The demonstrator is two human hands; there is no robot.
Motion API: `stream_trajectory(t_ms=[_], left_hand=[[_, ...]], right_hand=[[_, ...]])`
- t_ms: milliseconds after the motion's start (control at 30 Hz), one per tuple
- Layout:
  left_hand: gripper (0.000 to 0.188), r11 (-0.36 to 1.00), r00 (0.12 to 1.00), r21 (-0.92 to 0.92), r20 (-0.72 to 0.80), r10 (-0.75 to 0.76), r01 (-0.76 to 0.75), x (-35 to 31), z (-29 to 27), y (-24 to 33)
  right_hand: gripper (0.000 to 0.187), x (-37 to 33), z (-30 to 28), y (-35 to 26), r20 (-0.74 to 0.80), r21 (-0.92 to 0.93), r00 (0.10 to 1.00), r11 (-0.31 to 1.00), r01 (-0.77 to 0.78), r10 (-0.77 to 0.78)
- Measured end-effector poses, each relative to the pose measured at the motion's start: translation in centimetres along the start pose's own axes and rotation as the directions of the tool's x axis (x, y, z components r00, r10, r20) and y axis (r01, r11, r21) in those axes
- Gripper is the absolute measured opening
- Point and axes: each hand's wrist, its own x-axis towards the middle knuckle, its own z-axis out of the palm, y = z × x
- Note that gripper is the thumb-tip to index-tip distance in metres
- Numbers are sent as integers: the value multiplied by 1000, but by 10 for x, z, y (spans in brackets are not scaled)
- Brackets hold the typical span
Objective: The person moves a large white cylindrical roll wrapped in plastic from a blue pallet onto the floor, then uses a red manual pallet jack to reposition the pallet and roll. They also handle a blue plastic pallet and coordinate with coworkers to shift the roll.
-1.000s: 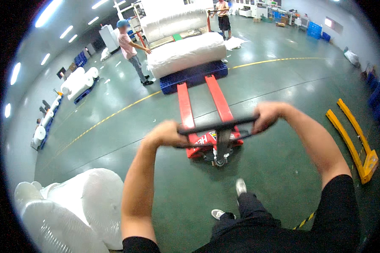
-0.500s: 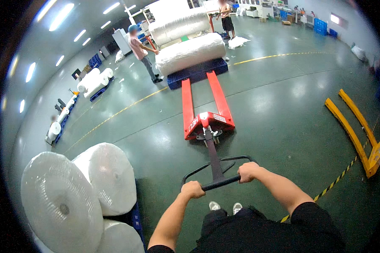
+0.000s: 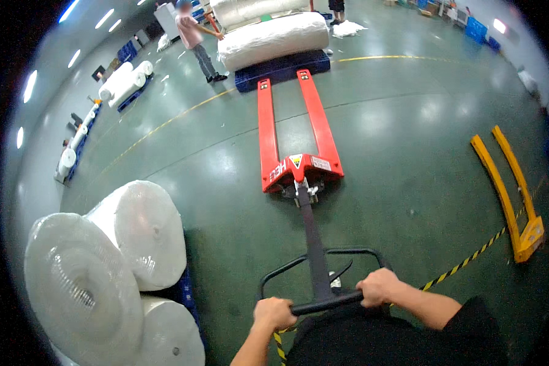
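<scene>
Both hands grip the black loop handle of a red pallet jack. My left hand is wrapped round the left end of the handle's crossbar, and my right hand round the right end. From the crossbar a dark tow bar runs up to the jack's body. The two red forks point away from me, and their tips show on the floor just short of a blue pallet. A large white wrapped roll lies across that pallet.
Wrapped white rolls stand close on my left on a blue pallet. A yellow fork-shaped frame lies at the right beside black-and-yellow floor tape. A person in a pink top stands by the far roll. More rolls lie far left.
The pallet jack has moved back, away from the far pallet; its fork tips now show outside it. The handle is closer to my body. Both hands keep their grip.
</scene>
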Motion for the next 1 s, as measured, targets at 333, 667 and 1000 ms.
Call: stream_trajectory(t_ms=[333, 667, 1000], left_hand=[[15, 998, 568, 37, -821, 58, -47, 3, -128, -41], [14, 988, 431, 47, -896, 108, -150, -38, -46, -87], [17, 998, 146, 55, -988, 49, 38, -63, -53, -103]], right_hand=[[26, -3, -171, -8, -454, -79, 891, 995, -53, 11], [34, -14, -82, -78, -617, -44, 771, 986, 163, -155], [66, -39, -36, -71, -988, -98, 62, 889, 447, -141]])
